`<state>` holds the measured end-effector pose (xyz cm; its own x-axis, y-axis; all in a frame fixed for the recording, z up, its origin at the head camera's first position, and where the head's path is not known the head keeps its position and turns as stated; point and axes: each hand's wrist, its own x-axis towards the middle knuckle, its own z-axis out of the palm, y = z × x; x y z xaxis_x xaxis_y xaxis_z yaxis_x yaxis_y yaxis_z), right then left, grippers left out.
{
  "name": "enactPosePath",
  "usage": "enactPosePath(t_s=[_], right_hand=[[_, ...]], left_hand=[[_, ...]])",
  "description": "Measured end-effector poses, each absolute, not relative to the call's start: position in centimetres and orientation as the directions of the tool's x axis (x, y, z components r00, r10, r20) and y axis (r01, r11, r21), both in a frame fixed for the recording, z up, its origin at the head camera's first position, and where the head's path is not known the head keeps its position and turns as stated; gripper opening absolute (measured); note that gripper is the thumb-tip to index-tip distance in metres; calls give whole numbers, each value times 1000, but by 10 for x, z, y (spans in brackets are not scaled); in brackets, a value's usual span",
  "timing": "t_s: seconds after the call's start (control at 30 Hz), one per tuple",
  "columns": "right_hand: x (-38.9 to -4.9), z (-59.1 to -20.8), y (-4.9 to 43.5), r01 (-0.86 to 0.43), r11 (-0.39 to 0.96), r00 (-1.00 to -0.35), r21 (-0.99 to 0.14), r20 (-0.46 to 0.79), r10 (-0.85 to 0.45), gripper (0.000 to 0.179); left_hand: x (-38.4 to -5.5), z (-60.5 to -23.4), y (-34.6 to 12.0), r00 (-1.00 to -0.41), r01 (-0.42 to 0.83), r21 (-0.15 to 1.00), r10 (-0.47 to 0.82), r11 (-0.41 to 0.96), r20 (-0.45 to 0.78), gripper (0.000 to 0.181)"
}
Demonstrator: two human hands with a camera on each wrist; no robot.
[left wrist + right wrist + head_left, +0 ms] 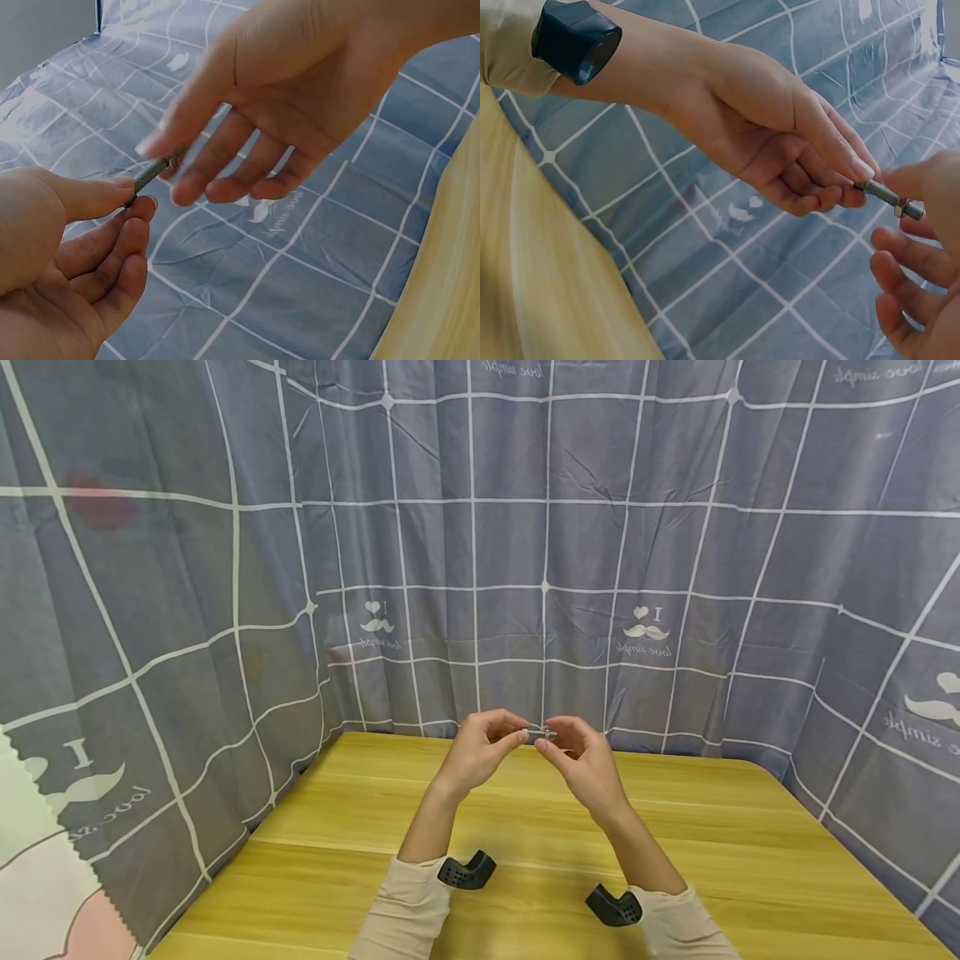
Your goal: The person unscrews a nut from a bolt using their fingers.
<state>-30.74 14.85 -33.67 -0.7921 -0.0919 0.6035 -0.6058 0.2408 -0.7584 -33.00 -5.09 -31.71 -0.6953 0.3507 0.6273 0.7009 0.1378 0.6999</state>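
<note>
Above the far part of the table, both hands meet at a small metal bolt. My left hand pinches one end of the bolt between thumb and fingertips. On the bolt's other end sits a hex nut, with a short length of thread showing beyond it. The thumb and forefinger of my right hand stand on either side of the nut; in the left wrist view those fingertips are blurred. The other right fingers are spread loosely. My left fingertips hide the bolt's near end.
The yellow wood-grain table lies under the forearms. A grey curtain with white grid lines surrounds its back and sides. Black wrist mounts sit at both sleeve cuffs. A pale patterned cloth hangs at the lower left.
</note>
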Motion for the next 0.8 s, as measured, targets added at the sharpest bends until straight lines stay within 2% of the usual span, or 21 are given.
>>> enactPosePath(t_s=[0.2, 0.37, 0.6, 0.8], right_hand=[[-307, -337, 148, -608, 235, -791, -759, 606, -89, 20], [-307, -336, 148, -613, 231, -788, -756, 607, -104, 31], [-307, -335, 149, -608, 231, -791, -760, 604, -95, 22], [-306, -336, 148, -592, 241, -803, -769, 588, -97, 31]], left_hand=[[-329, -317, -52, -690, 705, 697, 356, 132, 631, 13], [-329, -317, -52, -682, 714, 689, 353, 129, 641, 12], [-331, -317, -52, -677, 719, 681, 359, 135, 643, 15], [-330, -317, -51, -686, 709, 693, 356, 132, 634, 13]])
